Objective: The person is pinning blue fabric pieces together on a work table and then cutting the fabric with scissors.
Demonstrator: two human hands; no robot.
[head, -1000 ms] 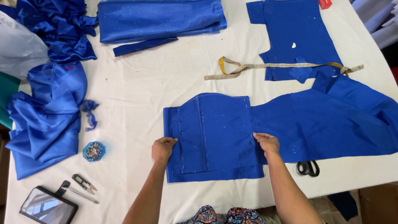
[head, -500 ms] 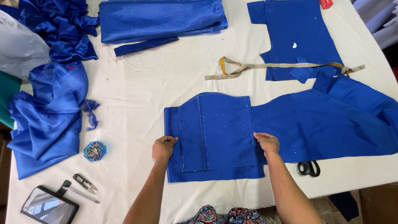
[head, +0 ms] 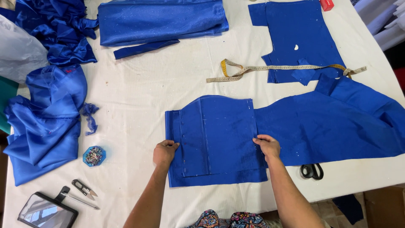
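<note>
A stack of cut blue fabric panels [head: 219, 135] lies flat on the white table [head: 147, 97], on top of a long blue cloth [head: 337, 122] that runs off to the right. My left hand [head: 164, 153] rests on the stack's left edge, fingers curled on the cloth. At the stack's right edge my right hand [head: 266, 145] presses down, fingers bent. Neither hand lifts anything.
Black scissors [head: 312, 171] lie right of my right arm. A measuring tape [head: 270, 69] crosses another blue cut piece [head: 299, 38] at the back. Folded blue satin [head: 160, 21] lies behind, bunched satin [head: 44, 122] at left, with a pin box [head: 94, 156], thread snips [head: 83, 188] and a phone [head: 46, 210].
Both hands stay on the panel edges; the view has shifted slightly. The fabric has not visibly moved.
</note>
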